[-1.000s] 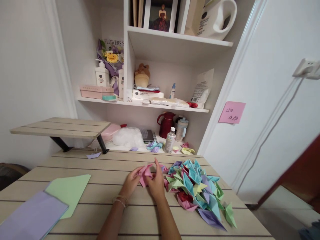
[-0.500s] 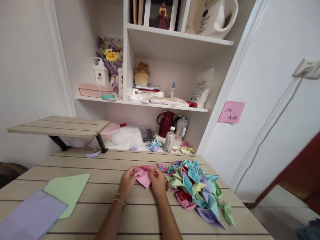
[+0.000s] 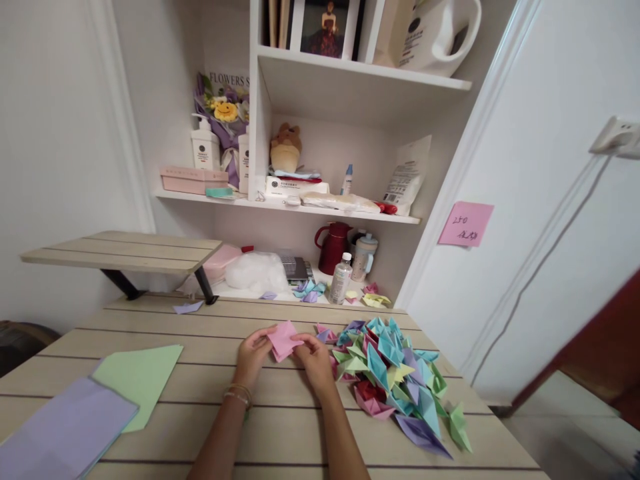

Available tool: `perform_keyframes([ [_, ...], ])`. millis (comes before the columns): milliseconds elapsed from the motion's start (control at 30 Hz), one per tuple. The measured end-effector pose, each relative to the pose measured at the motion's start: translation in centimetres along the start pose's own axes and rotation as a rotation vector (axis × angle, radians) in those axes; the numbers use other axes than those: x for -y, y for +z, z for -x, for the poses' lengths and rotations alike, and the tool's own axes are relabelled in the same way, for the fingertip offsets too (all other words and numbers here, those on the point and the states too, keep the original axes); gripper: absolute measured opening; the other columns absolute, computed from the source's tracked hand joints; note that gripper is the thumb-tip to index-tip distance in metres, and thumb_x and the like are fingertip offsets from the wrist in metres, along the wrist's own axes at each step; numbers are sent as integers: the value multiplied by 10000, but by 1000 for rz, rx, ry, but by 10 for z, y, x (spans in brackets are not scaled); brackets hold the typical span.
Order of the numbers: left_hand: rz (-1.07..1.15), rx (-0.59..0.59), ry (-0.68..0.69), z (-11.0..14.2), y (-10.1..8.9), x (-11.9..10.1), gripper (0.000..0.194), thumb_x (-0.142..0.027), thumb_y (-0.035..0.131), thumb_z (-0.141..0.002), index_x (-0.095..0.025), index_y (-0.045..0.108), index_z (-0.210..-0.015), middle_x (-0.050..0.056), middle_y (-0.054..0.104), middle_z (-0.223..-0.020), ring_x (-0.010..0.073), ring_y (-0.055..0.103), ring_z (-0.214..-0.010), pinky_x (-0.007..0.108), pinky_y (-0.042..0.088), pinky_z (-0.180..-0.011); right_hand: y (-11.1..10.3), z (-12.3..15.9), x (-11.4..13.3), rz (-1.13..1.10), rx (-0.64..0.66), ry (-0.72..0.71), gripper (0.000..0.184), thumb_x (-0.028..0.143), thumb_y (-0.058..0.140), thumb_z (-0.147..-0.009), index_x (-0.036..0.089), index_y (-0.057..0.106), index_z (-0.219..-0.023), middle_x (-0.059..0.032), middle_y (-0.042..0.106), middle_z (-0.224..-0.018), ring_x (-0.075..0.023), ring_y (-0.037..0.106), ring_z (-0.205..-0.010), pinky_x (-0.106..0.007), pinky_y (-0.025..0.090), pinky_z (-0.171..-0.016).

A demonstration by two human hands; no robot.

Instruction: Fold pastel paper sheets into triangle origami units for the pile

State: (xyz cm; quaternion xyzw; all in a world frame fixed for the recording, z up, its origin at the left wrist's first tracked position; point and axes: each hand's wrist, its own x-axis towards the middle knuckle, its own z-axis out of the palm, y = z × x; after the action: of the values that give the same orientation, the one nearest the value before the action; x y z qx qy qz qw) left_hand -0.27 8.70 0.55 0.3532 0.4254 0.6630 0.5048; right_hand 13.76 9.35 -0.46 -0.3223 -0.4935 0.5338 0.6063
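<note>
- The paper pile, a loose heap of folded pieces in blue, green, purple, yellow, pink and red, lies on the slatted tabletop; the other places are given from it, as the camera sees them.
- The pink paper is to the left of the paper pile, apart from it; it is folded small, with a pointed corner facing away from the person, and both hands hold it.
- The left hand is on the far side of the pink paper from the paper pile; its thumb and fingers pinch the left edge, and bracelets circle its wrist.
- The right hand is between the pink paper and the paper pile; its thumb and fingertips grip the paper's right corner, while the exact finger contact is too small to tell.
- Well left of the paper pile lie a green sheet and a purple sheet, overlapping; farther back on that side stands a raised wooden stand, with a small purple folded piece near its leg.
- Behind the paper pile and slightly left, a clear bottle stands upright with its white cap on; a red jug and a lidded cup stand behind the bottle; a pink note is on the wall, behind and right of the pile.
</note>
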Motion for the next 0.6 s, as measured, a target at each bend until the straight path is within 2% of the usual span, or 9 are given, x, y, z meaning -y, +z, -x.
perform_keyframes([
  [133,-3,95,-106,4,3,-1,383,-221,751,-500,-105,667,-855,133,701,-873,245,645,-833,309,497,-732,-7,-5,-3,100,-95,-26,210,323,648,-639,142,662,-744,-29,643,-684,-146,548,-607,-240,426,-568],
  [267,-24,116,-116,6,5,-3,344,-257,750,-522,-105,681,-823,139,695,-907,241,637,-866,316,486,-784,-9,-6,-4,106,-150,-25,251,379,622,-668,140,650,-738,-29,624,-655,-147,534,-595,-239,413,-558],
  [467,-82,135,-21,6,5,-6,305,-255,766,-484,-117,695,-746,140,662,-1014,275,593,-972,372,432,-888,-9,-2,-3,140,-7,-33,225,243,649,-612,151,649,-817,-1,608,-659,-109,480,-529,-209,375,-503],
  [600,-121,249,-32,7,5,-4,368,-212,787,-431,-128,695,-778,140,658,-1025,286,594,-967,383,454,-855,-9,-1,-2,209,75,-60,202,154,614,-590,164,674,-783,-8,631,-714,-116,505,-568,-205,379,-515],
])
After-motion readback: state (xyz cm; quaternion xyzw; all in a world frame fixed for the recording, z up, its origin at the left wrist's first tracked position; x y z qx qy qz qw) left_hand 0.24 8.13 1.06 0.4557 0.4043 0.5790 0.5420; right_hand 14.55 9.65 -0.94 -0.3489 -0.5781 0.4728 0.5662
